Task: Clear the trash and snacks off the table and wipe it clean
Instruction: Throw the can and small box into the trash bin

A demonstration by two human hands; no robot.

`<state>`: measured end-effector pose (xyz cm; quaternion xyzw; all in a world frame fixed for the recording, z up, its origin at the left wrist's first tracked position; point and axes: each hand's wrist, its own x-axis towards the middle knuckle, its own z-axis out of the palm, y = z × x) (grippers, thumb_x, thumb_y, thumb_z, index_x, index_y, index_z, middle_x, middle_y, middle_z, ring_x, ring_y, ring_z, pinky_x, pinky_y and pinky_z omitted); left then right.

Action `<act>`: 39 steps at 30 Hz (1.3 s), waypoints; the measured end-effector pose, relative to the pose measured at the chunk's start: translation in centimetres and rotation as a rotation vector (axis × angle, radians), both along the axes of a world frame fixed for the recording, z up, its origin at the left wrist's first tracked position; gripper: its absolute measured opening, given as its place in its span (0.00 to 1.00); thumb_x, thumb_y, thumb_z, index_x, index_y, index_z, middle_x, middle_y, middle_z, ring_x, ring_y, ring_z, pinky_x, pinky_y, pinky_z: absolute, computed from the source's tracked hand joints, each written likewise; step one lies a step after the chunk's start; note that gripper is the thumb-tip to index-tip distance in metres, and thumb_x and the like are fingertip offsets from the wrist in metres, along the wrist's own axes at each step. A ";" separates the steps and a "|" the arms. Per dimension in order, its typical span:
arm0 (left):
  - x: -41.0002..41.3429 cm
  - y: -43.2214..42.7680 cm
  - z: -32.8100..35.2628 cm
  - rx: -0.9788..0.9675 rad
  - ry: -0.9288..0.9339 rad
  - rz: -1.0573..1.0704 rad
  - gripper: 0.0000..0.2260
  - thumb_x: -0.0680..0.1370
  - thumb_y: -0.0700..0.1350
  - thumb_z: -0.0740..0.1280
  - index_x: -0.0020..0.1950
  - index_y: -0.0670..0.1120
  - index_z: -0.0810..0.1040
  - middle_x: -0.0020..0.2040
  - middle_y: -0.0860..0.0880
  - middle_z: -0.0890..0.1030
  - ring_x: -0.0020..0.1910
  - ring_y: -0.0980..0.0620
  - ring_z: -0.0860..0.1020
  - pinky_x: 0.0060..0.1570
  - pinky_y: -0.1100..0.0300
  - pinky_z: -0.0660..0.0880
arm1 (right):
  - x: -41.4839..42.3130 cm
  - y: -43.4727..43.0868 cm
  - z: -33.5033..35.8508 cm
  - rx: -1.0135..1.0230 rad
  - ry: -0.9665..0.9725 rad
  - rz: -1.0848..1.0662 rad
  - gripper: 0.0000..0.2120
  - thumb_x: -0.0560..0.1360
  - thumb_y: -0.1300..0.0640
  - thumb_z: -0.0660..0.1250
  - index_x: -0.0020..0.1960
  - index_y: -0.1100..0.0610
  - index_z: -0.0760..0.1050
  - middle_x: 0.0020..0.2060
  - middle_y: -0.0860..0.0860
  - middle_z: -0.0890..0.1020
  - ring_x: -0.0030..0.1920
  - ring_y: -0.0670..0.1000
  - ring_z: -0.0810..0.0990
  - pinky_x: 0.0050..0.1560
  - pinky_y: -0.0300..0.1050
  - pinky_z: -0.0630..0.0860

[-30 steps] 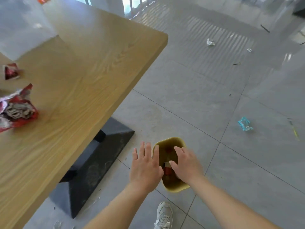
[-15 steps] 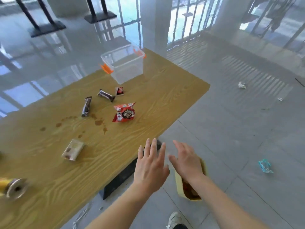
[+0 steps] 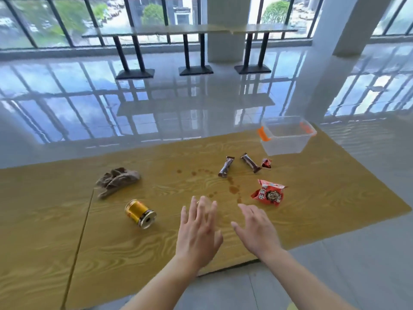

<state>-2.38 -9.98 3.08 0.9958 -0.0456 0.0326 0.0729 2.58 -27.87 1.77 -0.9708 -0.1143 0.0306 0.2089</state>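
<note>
Both hands have swung up from the bin to over the worktop [image 3: 67, 253], fingers [image 3: 206, 209] spread, empty. Red snack packet [image 3: 269, 194] lies just ahead-right of my right hand [image 3: 257, 233], the nearer one; gold can [image 3: 140, 213] lies left, on its side.

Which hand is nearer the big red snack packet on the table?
Right. The right hand hovers open just below and left of the red snack packet. The left hand is open too, farther left, between the packet and the gold can.
</note>
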 end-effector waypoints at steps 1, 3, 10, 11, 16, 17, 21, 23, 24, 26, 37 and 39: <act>0.1 1.5 0.0 0.001 0.005 0.039 0.33 0.77 0.58 0.58 0.79 0.50 0.51 0.79 0.42 0.52 0.79 0.39 0.44 0.75 0.39 0.48 | 0.5 1.3 -0.1 -0.006 0.009 0.036 0.30 0.77 0.42 0.64 0.74 0.54 0.65 0.66 0.52 0.75 0.67 0.54 0.71 0.66 0.48 0.69; 0.3 4.4 -0.2 0.019 0.028 0.095 0.33 0.77 0.59 0.57 0.79 0.50 0.50 0.79 0.42 0.51 0.78 0.39 0.44 0.75 0.39 0.49 | 1.5 3.8 -0.3 -0.019 0.032 0.103 0.30 0.77 0.43 0.65 0.75 0.53 0.64 0.67 0.52 0.73 0.68 0.54 0.69 0.68 0.48 0.67; 2.2 14.4 -2.2 0.072 0.173 0.201 0.35 0.77 0.55 0.60 0.79 0.50 0.46 0.80 0.41 0.48 0.78 0.38 0.42 0.75 0.39 0.47 | 5.6 10.5 -2.1 -0.236 0.161 0.340 0.30 0.78 0.47 0.65 0.76 0.51 0.60 0.71 0.50 0.69 0.70 0.53 0.66 0.69 0.47 0.65; 2.6 15.5 -2.6 0.094 0.201 0.198 0.36 0.77 0.53 0.61 0.79 0.50 0.46 0.80 0.40 0.48 0.78 0.37 0.42 0.75 0.39 0.47 | 6.1 11.1 -2.3 -0.278 0.175 0.360 0.30 0.78 0.47 0.65 0.76 0.51 0.59 0.71 0.50 0.68 0.70 0.54 0.65 0.69 0.47 0.65; 4.0 19.6 -4.8 0.182 0.310 0.114 0.36 0.77 0.47 0.61 0.79 0.52 0.43 0.80 0.40 0.47 0.78 0.36 0.41 0.75 0.40 0.46 | 8.6 12.8 -3.6 -0.429 0.181 0.445 0.29 0.79 0.51 0.63 0.77 0.52 0.58 0.71 0.51 0.68 0.68 0.55 0.66 0.70 0.46 0.63; 4.2 20.2 -5.2 0.198 0.327 0.090 0.37 0.77 0.47 0.62 0.79 0.52 0.43 0.80 0.40 0.46 0.78 0.36 0.41 0.75 0.40 0.46 | 9.0 12.9 -3.9 -0.460 0.184 0.461 0.30 0.78 0.53 0.64 0.77 0.52 0.57 0.71 0.51 0.67 0.69 0.55 0.66 0.71 0.47 0.62; 4.9 22.2 -6.4 0.260 0.388 0.006 0.35 0.79 0.44 0.61 0.79 0.53 0.43 0.80 0.41 0.48 0.78 0.37 0.42 0.76 0.40 0.46 | 10.2 12.7 -4.9 -0.543 0.207 0.500 0.38 0.74 0.63 0.65 0.79 0.49 0.53 0.78 0.50 0.58 0.77 0.54 0.55 0.76 0.50 0.56; 5.2 22.7 -6.9 0.309 0.395 -0.039 0.35 0.79 0.42 0.62 0.79 0.52 0.44 0.80 0.41 0.50 0.78 0.37 0.43 0.75 0.40 0.46 | 10.6 12.8 -5.4 -0.579 0.224 0.517 0.41 0.73 0.64 0.65 0.79 0.46 0.50 0.80 0.49 0.53 0.79 0.54 0.50 0.77 0.52 0.53; 5.4 22.8 -7.1 0.335 0.389 -0.060 0.35 0.79 0.41 0.62 0.79 0.52 0.46 0.79 0.42 0.51 0.78 0.37 0.44 0.75 0.40 0.46 | 10.6 12.8 -5.6 -0.591 0.228 0.525 0.42 0.73 0.65 0.65 0.79 0.45 0.49 0.80 0.48 0.51 0.79 0.54 0.48 0.77 0.53 0.52; 5.9 23.1 -7.4 0.366 0.363 -0.108 0.32 0.79 0.40 0.62 0.78 0.50 0.50 0.79 0.42 0.55 0.78 0.38 0.46 0.75 0.39 0.44 | 10.9 13.1 -6.0 -0.607 0.230 0.530 0.44 0.73 0.66 0.66 0.79 0.44 0.48 0.80 0.47 0.50 0.79 0.54 0.47 0.78 0.53 0.51; 6.9 21.8 -6.8 0.184 0.279 -0.127 0.21 0.77 0.55 0.60 0.69 0.50 0.67 0.62 0.47 0.73 0.69 0.44 0.67 0.75 0.45 0.51 | 10.3 13.5 -6.0 -0.566 0.106 0.508 0.21 0.75 0.58 0.64 0.67 0.50 0.68 0.63 0.51 0.72 0.65 0.55 0.68 0.67 0.50 0.66; 7.0 21.0 -6.5 0.163 0.261 -0.125 0.22 0.75 0.57 0.61 0.67 0.50 0.68 0.59 0.48 0.74 0.64 0.45 0.70 0.74 0.47 0.54 | 9.9 13.3 -5.6 -0.524 0.112 0.456 0.20 0.73 0.56 0.65 0.64 0.50 0.68 0.60 0.52 0.72 0.62 0.54 0.70 0.65 0.48 0.66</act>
